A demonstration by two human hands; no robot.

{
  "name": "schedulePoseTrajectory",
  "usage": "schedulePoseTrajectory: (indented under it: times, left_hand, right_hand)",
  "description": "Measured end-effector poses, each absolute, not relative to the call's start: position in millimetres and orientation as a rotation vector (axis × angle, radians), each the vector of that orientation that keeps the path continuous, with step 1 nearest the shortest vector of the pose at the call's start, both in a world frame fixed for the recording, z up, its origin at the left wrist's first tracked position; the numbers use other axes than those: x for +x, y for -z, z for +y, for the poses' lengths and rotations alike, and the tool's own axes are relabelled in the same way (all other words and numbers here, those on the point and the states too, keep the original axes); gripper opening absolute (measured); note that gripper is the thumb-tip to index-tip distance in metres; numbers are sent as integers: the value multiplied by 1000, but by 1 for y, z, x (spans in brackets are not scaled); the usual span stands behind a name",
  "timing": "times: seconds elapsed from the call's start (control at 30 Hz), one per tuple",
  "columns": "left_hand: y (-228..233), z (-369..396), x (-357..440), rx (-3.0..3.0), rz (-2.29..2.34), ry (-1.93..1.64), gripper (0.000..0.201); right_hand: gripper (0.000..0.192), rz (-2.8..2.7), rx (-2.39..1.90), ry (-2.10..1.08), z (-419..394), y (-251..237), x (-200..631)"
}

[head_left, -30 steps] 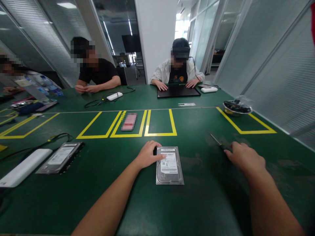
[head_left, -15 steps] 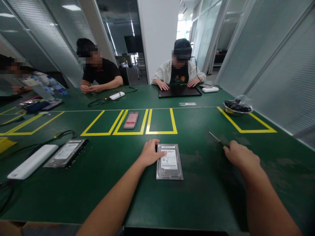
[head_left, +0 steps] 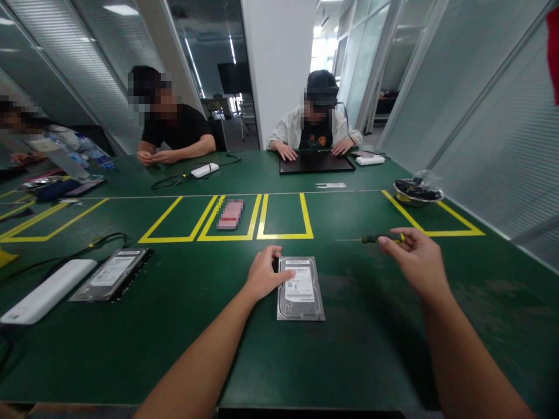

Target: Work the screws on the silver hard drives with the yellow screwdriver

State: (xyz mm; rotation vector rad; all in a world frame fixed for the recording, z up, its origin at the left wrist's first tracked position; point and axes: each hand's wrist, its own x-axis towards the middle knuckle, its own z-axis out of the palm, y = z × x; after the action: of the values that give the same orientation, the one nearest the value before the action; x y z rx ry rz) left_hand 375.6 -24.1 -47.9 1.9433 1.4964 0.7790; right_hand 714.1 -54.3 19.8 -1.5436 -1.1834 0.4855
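Note:
A silver hard drive (head_left: 301,308) with a white label lies flat on the green table, label up. My left hand (head_left: 266,273) grips its left edge near the far corner, the thumb resting on the label. Above the table to the right, my right hand (head_left: 414,256) pinches a screwdriver (head_left: 371,239) by its black and yellow handle. The screwdriver's thin shaft points left, roughly level, and its tip is apart from the drive.
Left of me lie a second hard drive (head_left: 114,273) and a white power bank (head_left: 50,291) with a black cable. A metal bowl (head_left: 418,195) of dark items stands at the far right. Yellow tape (head_left: 286,236) marks the table. Across it, a person's hands rest on a black panel (head_left: 317,163).
My right hand has risen from the table with the screwdriver, which has swung to point left. My left hand stays on the hard drive.

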Motion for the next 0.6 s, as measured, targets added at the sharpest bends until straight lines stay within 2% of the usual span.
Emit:
schedulePoseTrajectory:
  times: [0.13, 0.33, 0.6]
  left_hand:
    - [50, -25, 379, 1965, 1505, -826, 64]
    - [51, -23, 383, 1874, 1491, -919, 37]
    - [53, -17, 381, 1767, 1472, -1033, 25]
  right_hand:
    - [42, -1138, -1294, -611, -53, -44, 688]
    - [35, -1382, -1127, -500, -53, -91, 646]
    - [28, -1571, -1103, -401, -62, -123, 595]
